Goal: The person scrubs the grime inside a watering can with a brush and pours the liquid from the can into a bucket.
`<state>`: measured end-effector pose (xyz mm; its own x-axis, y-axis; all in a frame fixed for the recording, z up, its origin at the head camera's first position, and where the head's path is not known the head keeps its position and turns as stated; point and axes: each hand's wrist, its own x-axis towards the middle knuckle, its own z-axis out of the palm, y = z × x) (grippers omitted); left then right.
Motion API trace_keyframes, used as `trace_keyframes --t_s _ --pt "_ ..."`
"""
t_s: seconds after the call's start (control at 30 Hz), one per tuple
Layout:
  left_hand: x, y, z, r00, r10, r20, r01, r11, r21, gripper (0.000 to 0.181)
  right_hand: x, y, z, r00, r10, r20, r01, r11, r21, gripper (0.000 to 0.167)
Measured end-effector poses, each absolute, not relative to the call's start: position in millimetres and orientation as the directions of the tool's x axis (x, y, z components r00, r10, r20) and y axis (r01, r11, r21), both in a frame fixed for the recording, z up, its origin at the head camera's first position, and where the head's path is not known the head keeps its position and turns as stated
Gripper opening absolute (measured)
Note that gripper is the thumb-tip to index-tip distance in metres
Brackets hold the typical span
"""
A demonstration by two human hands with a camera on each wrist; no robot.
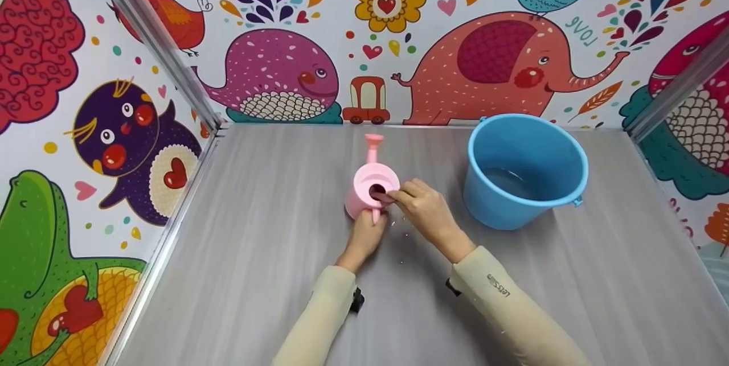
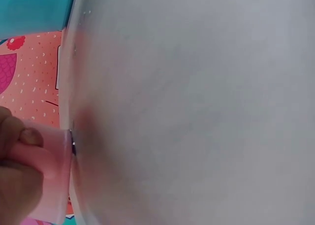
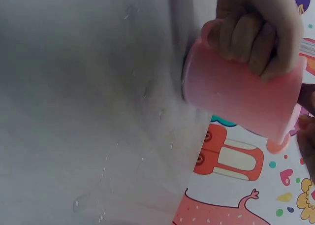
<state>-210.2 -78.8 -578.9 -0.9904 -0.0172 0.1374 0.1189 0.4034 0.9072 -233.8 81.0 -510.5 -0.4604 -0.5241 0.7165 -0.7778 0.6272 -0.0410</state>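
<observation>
A pink watering can (image 1: 354, 198) stands upright on the grey table, its spout toward the back wall. My left hand (image 1: 366, 235) grips the can's handle; in the right wrist view the left hand's (image 3: 261, 30) fingers are curled round it. My right hand (image 1: 428, 212) is at the can's top opening, pinching a small, thin pinkish thing (image 1: 383, 197) that reaches to the hole. What that thing is, I cannot tell. The left wrist view shows the left hand (image 2: 17, 171) on the handle of the can (image 2: 56, 185).
A blue bucket (image 1: 495, 206) stands on the table right of the can, with what looks like a little water inside. Water drops lie on the table (image 1: 273, 252) near the hands. Patterned walls (image 1: 353, 7) rise at the back and both sides.
</observation>
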Motion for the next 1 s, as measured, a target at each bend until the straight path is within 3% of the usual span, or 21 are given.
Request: trace_keyframes --t_s 0.23,0.4,0.6,0.83,1.0 --pt "-210.5 -76.8 -576.8 -0.989 -0.061 0.133 0.1 0.385 0.918 0.04 -235.3 93.4 -505.4 -0.337 -0.482 0.809 -0.825 0.565 -0.007 0.022" --pt "-210.0 -74.8 -574.7 -0.988 -0.034 0.152 0.123 0.426 0.896 0.039 -234.6 96.0 -506.5 -0.302 -0.484 0.822 -0.837 0.546 0.014 0.025" --pt "-210.5 -71.9 -573.9 -0.988 -0.049 0.15 0.111 0.46 0.881 0.04 -242.3 86.2 -510.4 -0.337 -0.481 0.809 -0.819 0.573 0.0 0.019" --pt "-211.5 -67.2 -572.1 -0.99 -0.045 0.136 0.101 0.452 0.886 0.039 -246.1 73.3 -512.4 -0.48 -0.493 0.726 -0.753 0.656 -0.052 0.008" --pt "-212.3 -66.2 -572.3 -0.988 -0.038 0.151 0.114 0.483 0.868 0.038 -246.5 68.6 -508.3 -0.511 -0.549 0.662 -0.769 0.636 -0.065 0.007"
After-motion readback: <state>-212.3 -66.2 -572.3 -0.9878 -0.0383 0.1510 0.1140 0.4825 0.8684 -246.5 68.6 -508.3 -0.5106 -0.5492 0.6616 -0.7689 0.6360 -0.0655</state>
